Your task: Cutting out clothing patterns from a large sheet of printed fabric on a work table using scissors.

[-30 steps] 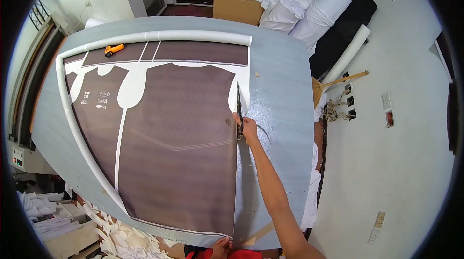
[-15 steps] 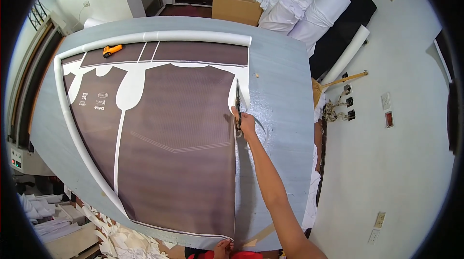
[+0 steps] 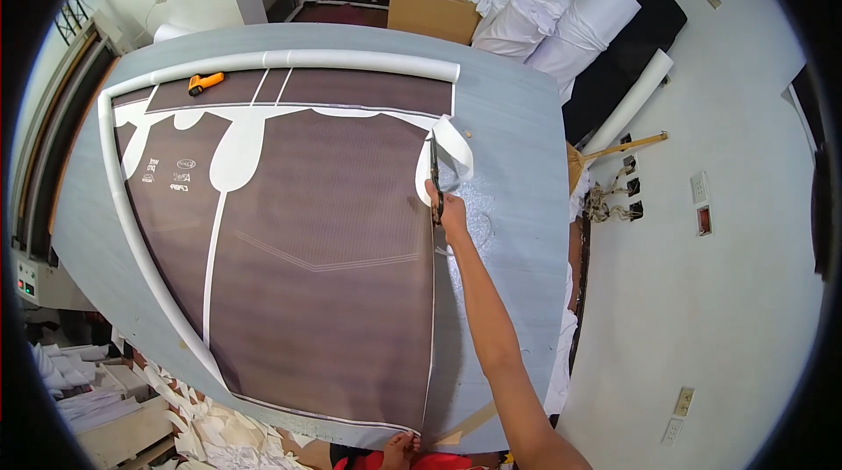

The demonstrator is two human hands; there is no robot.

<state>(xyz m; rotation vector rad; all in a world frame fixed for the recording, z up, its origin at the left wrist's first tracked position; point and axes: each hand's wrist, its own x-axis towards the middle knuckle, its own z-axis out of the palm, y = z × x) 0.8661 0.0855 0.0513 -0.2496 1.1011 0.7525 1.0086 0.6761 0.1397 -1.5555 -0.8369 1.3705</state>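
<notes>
A large brown printed sheet (image 3: 324,242) with white shapes lies flat on a grey table (image 3: 517,137). My right hand (image 3: 452,211) is stretched out over the sheet's right edge and grips a pair of scissors (image 3: 435,174), blades pointing away from me along that edge. Just beyond the blades a cut white strip (image 3: 458,153) curls up off the table. My left hand (image 3: 399,451) shows only partly at the lower edge of the picture, where its fingers pinch the sheet's near right corner.
A white tube (image 3: 281,60) runs along the sheet's far and left sides, with an orange tool (image 3: 206,82) beside it. Behind the table stand a cardboard box (image 3: 434,3) and fabric rolls (image 3: 605,27). White paper scraps (image 3: 219,430) pile up at the near left.
My right hand and the scissors have moved a little farther away from me along the sheet's right edge, and the cut strip curls up higher. The left hand stays at the near corner.
</notes>
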